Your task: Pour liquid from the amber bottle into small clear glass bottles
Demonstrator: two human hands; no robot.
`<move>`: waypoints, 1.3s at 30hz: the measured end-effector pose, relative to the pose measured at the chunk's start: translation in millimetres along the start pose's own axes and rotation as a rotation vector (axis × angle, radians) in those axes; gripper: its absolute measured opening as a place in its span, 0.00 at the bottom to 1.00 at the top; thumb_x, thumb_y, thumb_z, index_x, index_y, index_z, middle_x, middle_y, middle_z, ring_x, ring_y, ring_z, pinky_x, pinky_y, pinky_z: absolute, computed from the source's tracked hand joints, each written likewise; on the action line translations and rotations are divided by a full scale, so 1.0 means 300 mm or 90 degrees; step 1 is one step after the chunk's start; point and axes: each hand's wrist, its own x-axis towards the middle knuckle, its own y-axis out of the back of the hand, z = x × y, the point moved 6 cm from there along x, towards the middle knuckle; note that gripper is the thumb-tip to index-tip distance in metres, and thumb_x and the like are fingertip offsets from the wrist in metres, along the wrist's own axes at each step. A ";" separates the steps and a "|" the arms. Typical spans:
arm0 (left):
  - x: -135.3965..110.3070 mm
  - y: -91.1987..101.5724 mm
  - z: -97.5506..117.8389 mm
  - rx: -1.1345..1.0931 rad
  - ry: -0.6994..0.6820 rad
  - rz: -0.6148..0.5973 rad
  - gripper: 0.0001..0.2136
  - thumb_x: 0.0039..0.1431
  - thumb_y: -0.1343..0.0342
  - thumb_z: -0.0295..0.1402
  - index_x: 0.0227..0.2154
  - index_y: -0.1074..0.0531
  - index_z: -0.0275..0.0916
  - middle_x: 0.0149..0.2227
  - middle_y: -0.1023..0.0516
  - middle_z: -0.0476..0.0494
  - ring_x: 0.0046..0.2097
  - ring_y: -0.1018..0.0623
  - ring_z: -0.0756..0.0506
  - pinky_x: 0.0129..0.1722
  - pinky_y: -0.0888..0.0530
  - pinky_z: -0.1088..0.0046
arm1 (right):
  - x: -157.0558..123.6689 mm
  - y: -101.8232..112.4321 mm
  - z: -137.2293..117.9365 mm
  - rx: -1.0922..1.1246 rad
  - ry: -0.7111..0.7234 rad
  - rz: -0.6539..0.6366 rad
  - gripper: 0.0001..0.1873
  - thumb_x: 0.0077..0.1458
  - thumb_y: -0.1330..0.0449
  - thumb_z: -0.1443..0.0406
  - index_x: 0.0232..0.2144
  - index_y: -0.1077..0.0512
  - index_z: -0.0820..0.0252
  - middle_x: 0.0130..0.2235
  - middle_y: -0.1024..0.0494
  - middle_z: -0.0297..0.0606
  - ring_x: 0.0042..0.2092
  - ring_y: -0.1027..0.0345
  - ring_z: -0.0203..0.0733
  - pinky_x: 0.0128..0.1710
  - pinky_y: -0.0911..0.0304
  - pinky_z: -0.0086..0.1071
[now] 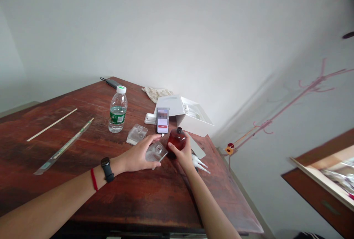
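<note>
My left hand (142, 154) curves around the near side of a clear square bottle (157, 151) with an open neck, thumb on one side and fingers on the other. My right hand (184, 154) is closed around a dark amber bottle (177, 139), whose neck points up without a cap. The two bottles are side by side. Just behind my left hand lies another clear square bottle (137, 134). White pump heads (200, 163) rest on the table to the right of my right hand, partly hidden by it.
On the wooden table (110, 202) stand a water bottle (117, 110), a lit phone (162, 121) and an open white box (193, 115). A wooden stick (52, 125) and a wrapped stick (65, 147) lie left. A pink coat stand (265, 125) is right of the table.
</note>
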 end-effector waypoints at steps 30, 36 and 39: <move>0.000 0.014 0.056 0.033 -0.019 0.002 0.34 0.55 0.31 0.36 0.62 0.37 0.45 0.63 0.29 0.36 0.63 0.26 0.33 0.67 0.31 0.50 | 0.001 0.014 0.019 -0.024 0.008 0.021 0.41 0.49 0.26 0.55 0.62 0.34 0.54 0.59 0.22 0.48 0.62 0.30 0.59 0.66 0.39 0.56; -0.002 0.008 0.045 0.055 -0.015 -0.005 0.33 0.57 0.32 0.37 0.63 0.38 0.45 0.64 0.30 0.36 0.63 0.26 0.33 0.67 0.31 0.51 | 0.003 0.013 0.031 -0.024 -0.005 0.012 0.42 0.49 0.26 0.55 0.63 0.35 0.55 0.60 0.23 0.48 0.62 0.30 0.60 0.66 0.40 0.56; -0.006 0.004 0.040 0.069 -0.016 -0.008 0.32 0.59 0.33 0.36 0.63 0.39 0.46 0.65 0.31 0.36 0.64 0.27 0.33 0.67 0.32 0.51 | 0.003 0.011 0.032 -0.027 -0.002 0.002 0.42 0.50 0.26 0.55 0.63 0.35 0.54 0.60 0.23 0.48 0.62 0.30 0.59 0.66 0.40 0.56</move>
